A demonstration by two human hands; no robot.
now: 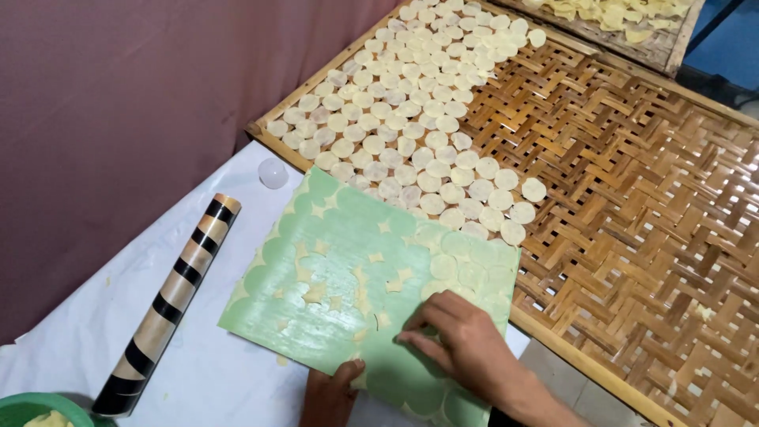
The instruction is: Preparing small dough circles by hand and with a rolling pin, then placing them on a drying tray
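The green mat [332,277] lies on the white cloth [198,372] with its far edge overlapping the woven bamboo tray [632,205]; pale dough discs [462,265] and star-shaped scraps [316,292] cling to it, the discs hard to make out against the green. The right hand [466,340] presses on the mat, fingers spread flat. The left hand [332,395], cut off by the frame's lower edge, pinches the mat's near edge. A striped black-and-tan rolling pin [170,304] lies left, its lower end meeting a mostly cropped green bowl [39,409]. Rows of discs [411,119] cover the tray's left part.
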